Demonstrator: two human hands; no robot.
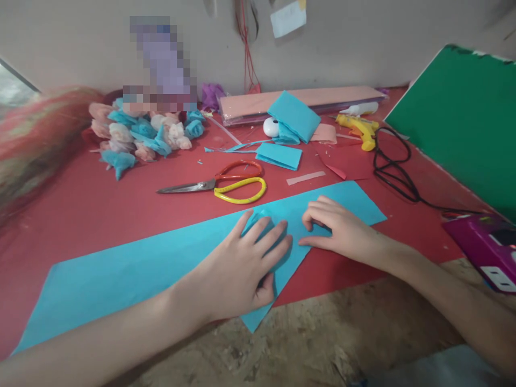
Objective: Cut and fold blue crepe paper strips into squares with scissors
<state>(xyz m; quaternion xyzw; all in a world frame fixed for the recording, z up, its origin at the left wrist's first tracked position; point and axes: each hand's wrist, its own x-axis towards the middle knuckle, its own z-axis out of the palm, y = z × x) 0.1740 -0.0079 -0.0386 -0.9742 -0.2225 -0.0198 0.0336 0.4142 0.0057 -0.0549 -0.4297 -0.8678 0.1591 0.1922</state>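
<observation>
Blue paper (133, 269) lay slantwise along the near side of the red tabletop (100, 215), one corner jutting past the table's near edge. With the left hand (242, 271) as the dial's centre, a strip of red surface ran along the sheet's far edge, with scissors (217, 184) just beyond at eleven o'clock, and more red spread towards ten. A clear plastic packet (226, 117) lay between twelve and one, with pink paper (342, 95) showing in it. The left hand rested palm down on the sheet, fingers spread, its fingertips over a crumpled blue bit (263, 214); I could not tell whether it gripped that. Between two and three, the right hand (341, 228) had curled fingers and a lowered thumb with a clear gap between, nothing visible in it. Farther off sat paper flowers (121, 133) between ten and eleven, a yellow glue gun (365, 131) between one and two, a green board (455, 118) at two and a purple box (463, 236) at three.
</observation>
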